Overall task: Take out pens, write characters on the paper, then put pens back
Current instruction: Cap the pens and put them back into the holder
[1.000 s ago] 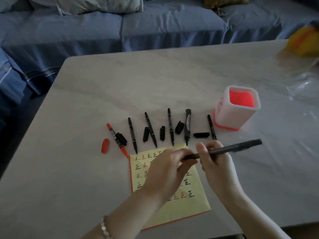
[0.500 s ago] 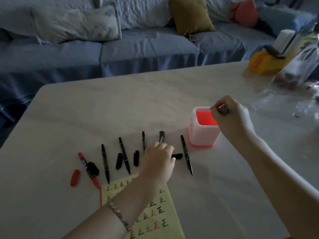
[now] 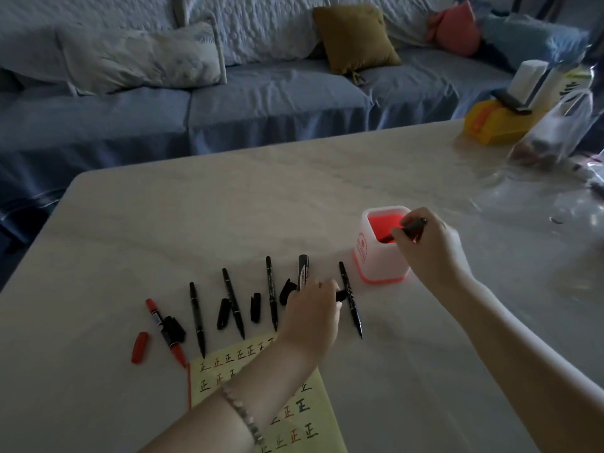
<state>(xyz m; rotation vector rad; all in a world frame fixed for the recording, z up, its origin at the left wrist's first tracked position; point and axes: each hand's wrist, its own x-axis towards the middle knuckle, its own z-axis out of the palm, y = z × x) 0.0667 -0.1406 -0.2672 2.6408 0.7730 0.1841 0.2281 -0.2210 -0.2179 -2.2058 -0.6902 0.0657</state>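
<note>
Reaching over the white, red-lined pen holder (image 3: 376, 259), the right hand (image 3: 431, 253) pinches a black pen (image 3: 413, 226), lower end slanted inside the opening; straightening it before release should stop it catching the rim. The left hand (image 3: 313, 317) curls over a thick marker (image 3: 303, 269), grip unclear. Around them: blue sofa (image 3: 261, 106), pale marble table (image 3: 228, 217), yellow paper (image 3: 304, 416) of characters, uncapped pens (image 3: 234, 304) in a row.
</note>
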